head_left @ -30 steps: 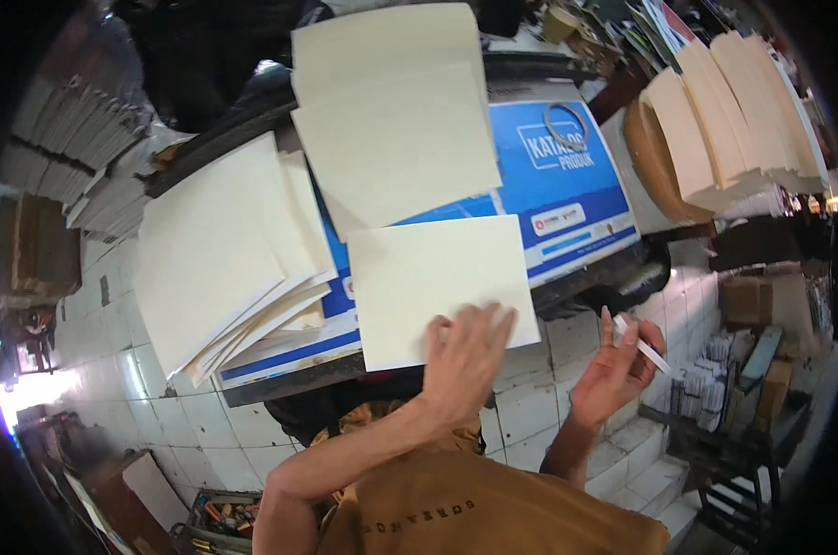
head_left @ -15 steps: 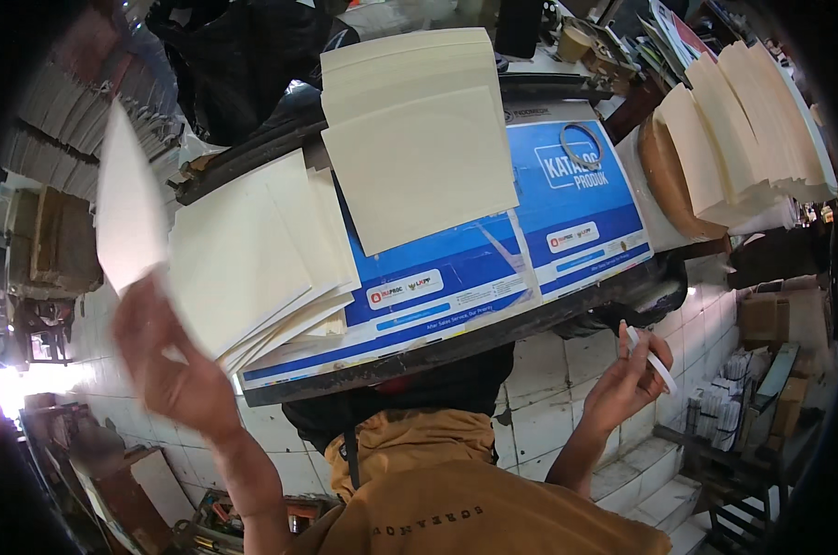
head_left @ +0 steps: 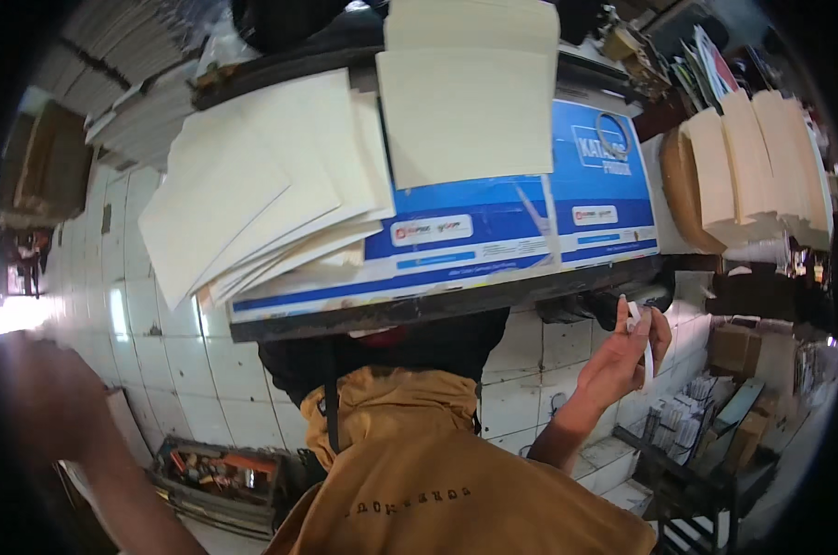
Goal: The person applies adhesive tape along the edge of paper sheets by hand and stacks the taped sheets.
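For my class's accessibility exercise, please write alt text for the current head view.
A person's right hand holds a white strip near a blue-covered table; the blurred left hand is at the far left. On the table, a fanned pile of cream sheets lies left of another cream stack.

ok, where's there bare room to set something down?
Bare: the blue sheet in front of the middle paper stack, right of the fanned papers; also its right end, in front of the ring. Crowded: left end under those papers; far middle under the stack. The right hand, holding a white strip, is off the near right edge.
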### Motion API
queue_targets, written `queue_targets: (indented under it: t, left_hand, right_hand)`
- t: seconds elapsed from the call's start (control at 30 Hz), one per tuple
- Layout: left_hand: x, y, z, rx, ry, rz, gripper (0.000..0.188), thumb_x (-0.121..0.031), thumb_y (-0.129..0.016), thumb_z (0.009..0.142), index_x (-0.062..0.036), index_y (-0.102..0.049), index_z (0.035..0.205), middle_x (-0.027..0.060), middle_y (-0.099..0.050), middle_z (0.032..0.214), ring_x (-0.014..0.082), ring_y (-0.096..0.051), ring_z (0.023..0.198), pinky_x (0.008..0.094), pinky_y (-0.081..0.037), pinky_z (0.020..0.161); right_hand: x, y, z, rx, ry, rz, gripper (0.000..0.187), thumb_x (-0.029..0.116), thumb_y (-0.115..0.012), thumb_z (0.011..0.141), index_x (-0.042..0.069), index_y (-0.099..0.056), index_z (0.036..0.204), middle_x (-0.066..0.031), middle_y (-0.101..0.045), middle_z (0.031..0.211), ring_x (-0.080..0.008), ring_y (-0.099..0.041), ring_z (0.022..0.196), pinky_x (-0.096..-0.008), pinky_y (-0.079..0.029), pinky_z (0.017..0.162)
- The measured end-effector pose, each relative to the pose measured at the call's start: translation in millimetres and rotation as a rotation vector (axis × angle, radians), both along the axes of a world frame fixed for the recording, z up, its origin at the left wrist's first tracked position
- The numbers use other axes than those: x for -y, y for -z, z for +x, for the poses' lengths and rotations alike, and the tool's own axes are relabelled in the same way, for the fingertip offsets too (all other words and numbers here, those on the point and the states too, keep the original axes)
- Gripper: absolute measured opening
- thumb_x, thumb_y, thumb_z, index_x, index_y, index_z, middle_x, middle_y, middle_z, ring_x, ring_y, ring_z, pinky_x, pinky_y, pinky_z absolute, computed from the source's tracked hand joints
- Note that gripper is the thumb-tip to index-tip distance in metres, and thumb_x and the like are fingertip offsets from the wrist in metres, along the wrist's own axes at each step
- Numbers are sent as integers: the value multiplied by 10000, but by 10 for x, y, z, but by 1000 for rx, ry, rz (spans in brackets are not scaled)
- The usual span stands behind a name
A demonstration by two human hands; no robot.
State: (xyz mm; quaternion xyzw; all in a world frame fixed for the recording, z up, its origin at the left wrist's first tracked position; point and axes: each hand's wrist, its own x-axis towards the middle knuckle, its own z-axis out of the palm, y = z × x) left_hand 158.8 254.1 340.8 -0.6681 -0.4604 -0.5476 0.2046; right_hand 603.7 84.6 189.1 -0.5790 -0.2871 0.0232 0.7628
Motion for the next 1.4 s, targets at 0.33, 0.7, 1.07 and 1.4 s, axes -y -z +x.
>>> queue_targets:
  t: [0.33,0.7,1.07,1.4]
  left_hand:
    - [63,422,75,16,109,-414,631,-447,-490,1064,35,-500,1471,199,-553,1452,336,-529,1338,473,-385,1153]
    - [-13,537,-4,29,191,-583,674,-476,-460,1068,30,-438,1513,200,-477,1519,351,-444,1404,498,-331,1187]
    - [-20,998,280,-151,246,-824,719,-506,-429,1072,25,-376,1554,201,-400,1586,366,-359,1471,523,-277,1220]
    - [-801,597,2195,-18,481,-506,761,-533,-401,1075,21,-319,1592,201,-331,1647,380,-282,1532,546,-229,1250]
  right_hand:
    - [240,58,-10,32,-13,-73,182,89,-580,1059,-8,-610,1210,-97,-610,1166,-170,-635,1051,-532,-522,1086]
    - [97,110,-66,-15,-67,-111,232,63,-623,1023,-31,-597,1233,-112,-561,1149,-181,-593,1094,-518,-547,1048]
    - [-250,129,-254,-96,-38,-128,169,22,-713,938,-17,-667,1096,-80,-673,1054,-132,-645,933,-277,-511,873]
    - [-144,134,-139,-113,-11,-109,166,59,-694,978,-12,-670,1126,-57,-650,1033,-116,-609,947,-252,-499,846]
